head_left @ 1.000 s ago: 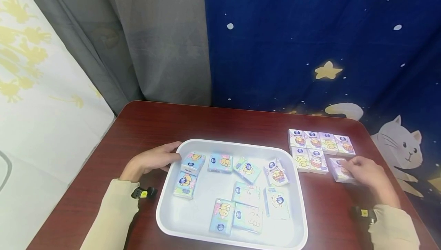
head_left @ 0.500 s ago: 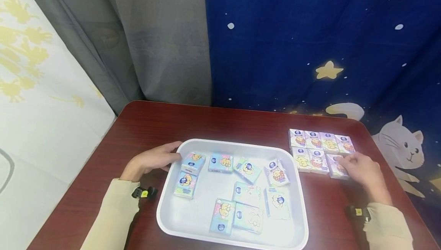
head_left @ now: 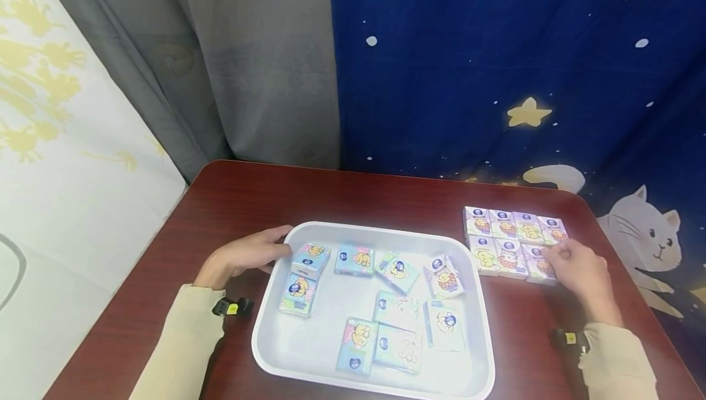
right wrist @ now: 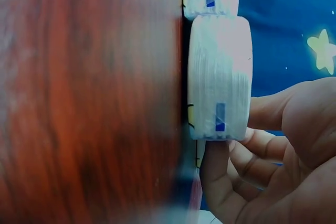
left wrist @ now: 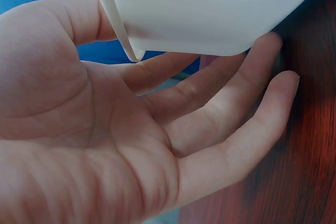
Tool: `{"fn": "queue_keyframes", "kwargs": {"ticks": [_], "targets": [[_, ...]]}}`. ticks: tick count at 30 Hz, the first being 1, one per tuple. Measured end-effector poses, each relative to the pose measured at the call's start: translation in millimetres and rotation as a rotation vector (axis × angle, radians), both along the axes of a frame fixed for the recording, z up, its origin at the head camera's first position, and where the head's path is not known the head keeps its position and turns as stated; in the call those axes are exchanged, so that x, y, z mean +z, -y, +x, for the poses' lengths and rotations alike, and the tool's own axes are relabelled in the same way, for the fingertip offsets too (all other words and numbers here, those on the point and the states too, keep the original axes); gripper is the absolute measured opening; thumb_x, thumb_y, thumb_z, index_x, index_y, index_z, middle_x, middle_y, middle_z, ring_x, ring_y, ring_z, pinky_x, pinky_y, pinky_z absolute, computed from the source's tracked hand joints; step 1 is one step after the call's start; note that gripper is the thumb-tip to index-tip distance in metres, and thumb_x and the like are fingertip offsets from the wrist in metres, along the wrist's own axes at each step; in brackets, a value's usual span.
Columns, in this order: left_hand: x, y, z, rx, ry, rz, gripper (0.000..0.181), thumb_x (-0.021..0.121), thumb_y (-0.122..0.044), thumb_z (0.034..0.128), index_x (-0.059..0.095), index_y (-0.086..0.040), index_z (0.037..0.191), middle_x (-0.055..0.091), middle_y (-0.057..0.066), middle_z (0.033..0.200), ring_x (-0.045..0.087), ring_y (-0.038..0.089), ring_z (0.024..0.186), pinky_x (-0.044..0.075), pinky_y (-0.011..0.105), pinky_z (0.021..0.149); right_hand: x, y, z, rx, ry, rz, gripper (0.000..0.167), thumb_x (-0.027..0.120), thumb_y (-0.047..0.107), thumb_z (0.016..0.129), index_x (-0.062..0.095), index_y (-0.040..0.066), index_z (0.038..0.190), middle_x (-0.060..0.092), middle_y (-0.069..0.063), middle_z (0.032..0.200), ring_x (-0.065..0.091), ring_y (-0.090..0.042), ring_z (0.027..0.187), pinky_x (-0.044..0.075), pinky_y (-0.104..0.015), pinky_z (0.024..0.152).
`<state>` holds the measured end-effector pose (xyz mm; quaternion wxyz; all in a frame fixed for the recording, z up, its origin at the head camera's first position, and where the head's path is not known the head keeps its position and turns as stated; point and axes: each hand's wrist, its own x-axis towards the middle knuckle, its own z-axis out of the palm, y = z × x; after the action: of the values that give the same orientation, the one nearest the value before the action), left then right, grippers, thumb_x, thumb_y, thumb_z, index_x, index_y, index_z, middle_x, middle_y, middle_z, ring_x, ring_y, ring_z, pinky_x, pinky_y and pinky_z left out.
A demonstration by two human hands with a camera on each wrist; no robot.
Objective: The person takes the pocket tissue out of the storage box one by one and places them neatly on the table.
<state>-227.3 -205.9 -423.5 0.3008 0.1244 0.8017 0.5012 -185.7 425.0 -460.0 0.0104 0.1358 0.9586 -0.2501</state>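
My left hand [head_left: 246,255] holds the left rim of a white plastic tray [head_left: 259,320]. In the left wrist view the thumb goes over the rim and the fingers [left wrist: 252,72] curve beneath and outside the wall. My right hand [head_left: 582,274] is at the right end of the front row of purple tissue packs. Its thumb and forefinger grip a purple tissue pack [head_left: 538,263], which lies flat beside its neighbour [head_left: 510,258]. The right wrist view shows the thumb on the pack's top [right wrist: 220,77] and the forefinger at its side.
Several blue-green tissue packs [head_left: 355,261] lie loosely in the tray, with one purple pack [head_left: 444,276] near its right wall. A back row of purple packs [head_left: 503,223] touches the front row. The brown table [head_left: 342,198] meets curtains [head_left: 419,81] behind.
My right hand has slid the purple tissue pack left and slightly back, against the end of the front row. My left hand and the tray have stayed in place.
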Motion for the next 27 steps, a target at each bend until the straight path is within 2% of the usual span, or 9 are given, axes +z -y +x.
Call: {"fn": "queue_keyframes", "kwargs": {"ticks": [10,17,20,22,27], "targets": [[1.7,-0.4,0.3,0.0,0.005,0.005,0.051,0.058,-0.009,0.1074,0.045,0.001,0.155,0.072,0.019,0.127,0.076,0.033,0.104,0.065,0.056,0.089,3.0,3.4,-2.0,-0.026,0.016,-0.017,0.046,0.056,0.033,0.112,0.058,-0.011,0.125,0.066,-0.033,0.107,0.057,-0.051,0.098,0.043,-0.046,0.073],[1.4,0.1,1.0,-0.002,-0.002,0.012,0.05,0.059,-0.009,0.1074,0.045,0.001,0.155,0.072,0.018,0.127,0.077,0.034,0.103,0.066,0.056,0.088,9.8,6.1,0.4,-0.088,0.013,-0.025,0.06,0.058,0.04,0.11,0.053,-0.013,0.138,0.06,-0.04,0.123,0.055,-0.057,0.106,0.05,-0.062,0.081],[1.7,0.2,1.2,-0.001,-0.003,0.01,0.05,0.059,-0.009,0.1073,0.045,0.001,0.155,0.072,0.018,0.127,0.077,0.033,0.103,0.066,0.056,0.088,16.5,11.5,2.2,-0.094,-0.011,-0.027,0.061,0.06,0.041,0.11,0.052,-0.012,0.14,0.058,-0.041,0.127,0.055,-0.058,0.108,0.051,-0.065,0.083],[2.0,0.0,1.2,0.001,-0.001,0.006,0.051,0.059,-0.009,0.1073,0.045,0.001,0.155,0.072,0.018,0.127,0.076,0.033,0.104,0.065,0.056,0.088,23.8,18.0,4.0,-0.077,-0.035,-0.022,0.06,0.06,0.041,0.11,0.053,-0.011,0.139,0.058,-0.041,0.127,0.055,-0.057,0.107,0.051,-0.063,0.082],[2.6,-1.3,1.8,0.004,-0.001,-0.001,0.05,0.059,-0.009,0.1074,0.046,0.001,0.154,0.072,0.018,0.127,0.076,0.033,0.103,0.065,0.056,0.089,44.4,41.0,11.0,-0.019,-0.081,-0.024,0.053,0.064,0.041,0.109,0.059,-0.006,0.134,0.063,-0.039,0.127,0.06,-0.051,0.103,0.051,-0.047,0.073]]}}
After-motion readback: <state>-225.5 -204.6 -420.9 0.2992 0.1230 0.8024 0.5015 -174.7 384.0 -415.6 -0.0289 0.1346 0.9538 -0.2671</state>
